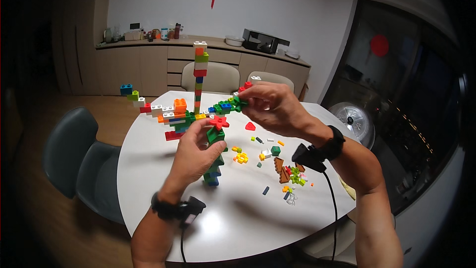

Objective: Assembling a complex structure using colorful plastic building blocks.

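My left hand (197,152) grips the upper part of a standing stack of green toy bricks (215,135), thumb on one side and fingers on the other. A red flower-shaped piece (219,122) tops this stack. Pinched in the fingertips of my right hand (273,108) is a dark green pointed piece (238,104). Whether it touches the brick branch (224,106) beside it cannot be told. Just beyond rises a tall, narrow brick column (199,70), and a stepped brick arm (156,109) reaches out to the left.
Loose pieces lie on the white table (148,208), among them a red triangle (250,126), a yellow flower piece (242,158) and brown sloped bricks (284,174). A grey chair (98,171) stands at left. Black cables (335,212) hang from both wrist devices.
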### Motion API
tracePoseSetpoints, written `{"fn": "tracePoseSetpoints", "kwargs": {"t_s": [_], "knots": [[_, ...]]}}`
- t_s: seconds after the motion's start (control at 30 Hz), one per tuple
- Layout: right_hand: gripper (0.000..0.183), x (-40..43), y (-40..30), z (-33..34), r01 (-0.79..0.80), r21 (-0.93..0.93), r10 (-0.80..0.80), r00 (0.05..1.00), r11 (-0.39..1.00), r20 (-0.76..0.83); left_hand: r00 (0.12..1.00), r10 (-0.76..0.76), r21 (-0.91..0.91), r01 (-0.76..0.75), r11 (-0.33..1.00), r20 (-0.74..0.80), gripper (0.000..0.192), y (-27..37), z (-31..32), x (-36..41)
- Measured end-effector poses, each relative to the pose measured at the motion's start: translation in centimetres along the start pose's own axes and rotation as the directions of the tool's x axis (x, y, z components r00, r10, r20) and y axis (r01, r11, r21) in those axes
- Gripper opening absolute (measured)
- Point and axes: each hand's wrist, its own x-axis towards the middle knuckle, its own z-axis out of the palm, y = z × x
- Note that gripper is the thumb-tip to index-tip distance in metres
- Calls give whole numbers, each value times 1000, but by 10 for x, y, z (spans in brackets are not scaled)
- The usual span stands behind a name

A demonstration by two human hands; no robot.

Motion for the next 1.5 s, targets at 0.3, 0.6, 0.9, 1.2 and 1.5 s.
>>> {"fn": "tracePoseSetpoints", "kwargs": {"t_s": [0.3,0.6,0.9,1.2,1.5], "knots": [[26,18,12,23,-229,314,187,969,921,158,999,1,40,1,999,-41,48,-4,-1,1],[32,28,11,17,-246,348,148,947,905,285,999,5,65,-2,998,-47,45,-9,-2,2],[29,30,-5,10,-246,231,157,925,941,346,998,23,104,-17,994,-61,46,-9,-1,1],[25,30,-2,14,-24,102,-5,959,995,283,998,-54,152,56,987,-21,39,1,-1,0],[19,33,-7,14,-11,99,-18,958,995,285,998,-61,162,65,985,-32,36,5,1,-2]]}}
